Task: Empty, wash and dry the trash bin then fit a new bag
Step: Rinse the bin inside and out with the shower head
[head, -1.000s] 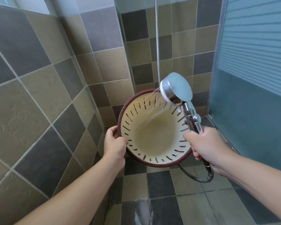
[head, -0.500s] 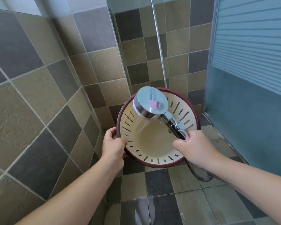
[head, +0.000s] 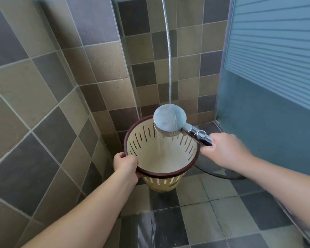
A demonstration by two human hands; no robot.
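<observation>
Cream plastic trash bin (head: 168, 158), dark red rim, slotted walls, held upright above tiled floor (head: 222, 212) in shower corner. Left hand (head: 126, 165) clamped on rim at 8 o'clock. Right hand (head: 225, 151) wrapped round handle of chrome shower head (head: 169, 120), which hangs over rim at 1 o'clock. Water (head: 162, 145) falling into bin. Hose (head: 168, 51) runs up wall at 12 o'clock; frosted glass door (head: 276, 77) at 3 o'clock.
</observation>
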